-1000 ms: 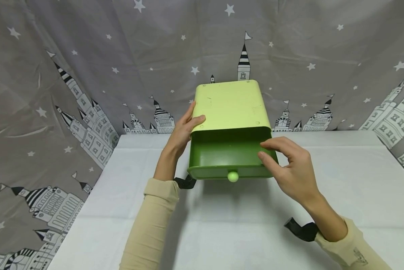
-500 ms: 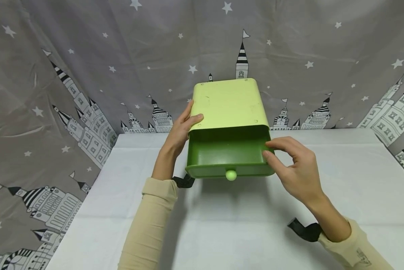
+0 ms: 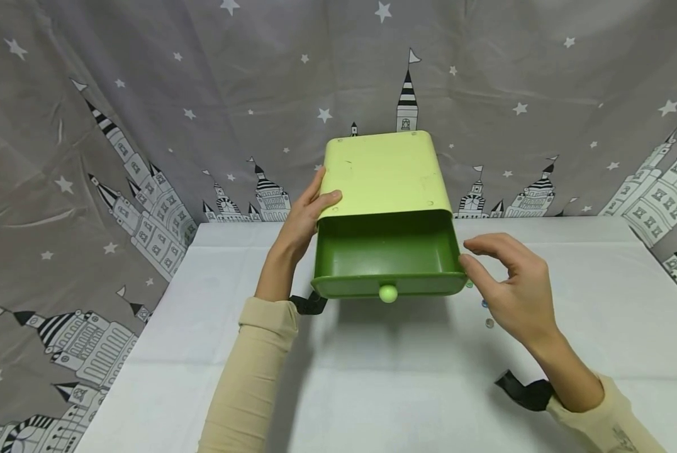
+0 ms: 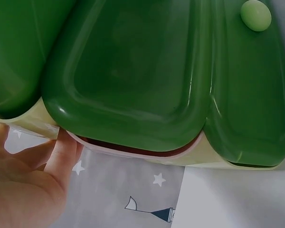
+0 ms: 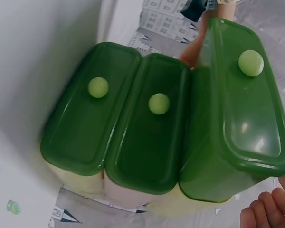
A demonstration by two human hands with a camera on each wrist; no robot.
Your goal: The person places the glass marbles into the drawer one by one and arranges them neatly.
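Observation:
A small drawer unit (image 3: 380, 173) with a pale yellow-green top stands on the table, tilted in the head view. Its green top drawer (image 3: 350, 287) is pulled out, showing a bare inside and a round light-green knob (image 3: 388, 293). My left hand (image 3: 301, 226) holds the unit's left side, thumb over the top edge. Its fingers (image 4: 61, 159) touch the side in the left wrist view. Beside the drawer's right front corner is my right hand (image 3: 514, 283), thumb and index finger bent and apart, nothing between them. Whether the thumb touches the corner I cannot tell.
Small green (image 3: 469, 284), blue (image 3: 484, 303) and greyish (image 3: 489, 323) pieces lie on the white tabletop (image 3: 384, 377) right of the unit. The lower two drawers (image 5: 149, 128) are pushed in. A grey castle-print cloth (image 3: 231, 82) hangs behind.
My right hand has moved right, from over the drawer's right side to just outside its corner, uncovering the small pieces. The left hand keeps its hold; the drawer stays pulled out.

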